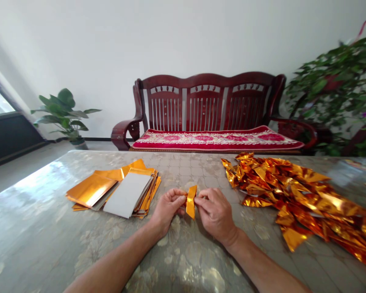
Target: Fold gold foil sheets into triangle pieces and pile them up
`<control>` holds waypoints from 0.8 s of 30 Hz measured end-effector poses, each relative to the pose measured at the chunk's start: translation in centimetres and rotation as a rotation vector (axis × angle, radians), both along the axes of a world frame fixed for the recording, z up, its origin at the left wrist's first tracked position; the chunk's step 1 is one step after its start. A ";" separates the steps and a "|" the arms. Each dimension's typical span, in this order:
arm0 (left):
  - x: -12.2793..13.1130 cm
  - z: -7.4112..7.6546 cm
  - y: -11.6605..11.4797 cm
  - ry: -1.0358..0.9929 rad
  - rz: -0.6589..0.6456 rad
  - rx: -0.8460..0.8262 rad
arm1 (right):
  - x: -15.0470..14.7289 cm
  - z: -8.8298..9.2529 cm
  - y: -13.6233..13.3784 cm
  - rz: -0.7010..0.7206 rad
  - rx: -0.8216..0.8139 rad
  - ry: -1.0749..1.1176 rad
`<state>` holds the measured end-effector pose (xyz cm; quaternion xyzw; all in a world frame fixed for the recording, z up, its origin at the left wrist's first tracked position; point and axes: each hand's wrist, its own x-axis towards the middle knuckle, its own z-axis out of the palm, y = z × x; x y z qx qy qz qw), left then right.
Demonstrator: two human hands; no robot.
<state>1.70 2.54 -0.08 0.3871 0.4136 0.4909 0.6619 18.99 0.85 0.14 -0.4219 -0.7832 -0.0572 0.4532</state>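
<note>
Between my two hands, just above the table, is a small folded piece of gold foil paper (191, 202). My left hand (171, 204) pinches its left side between thumb and fingers. On the other side, my right hand (215, 211) grips the right edge with curled fingers. To the left lies a stack of flat gold foil sheets (93, 189), with a grey-white paper backing (128, 192) facing up on part of it. A large heap of folded gold foil pieces (293, 187) spreads over the right of the table.
The table (94, 256) has a patterned, glossy cover. Behind it stands a dark red wooden bench (204, 106) with a red floral cushion (216, 139). A potted plant (67, 114) is at the left, leafy plants (332, 85) at the right. Clear plastic (352, 173) lies at the right edge.
</note>
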 end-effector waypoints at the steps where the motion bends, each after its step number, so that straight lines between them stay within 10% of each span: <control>1: 0.0 0.0 0.0 -0.008 0.006 0.002 | -0.1 0.0 0.0 0.028 -0.029 0.044; 11: -0.3 0.1 0.3 0.045 0.037 0.040 | -1.1 -0.7 0.4 0.060 -0.331 0.405; 24: -0.4 0.1 0.3 0.090 -0.027 0.028 | -0.7 -1.4 0.7 0.060 -0.269 0.354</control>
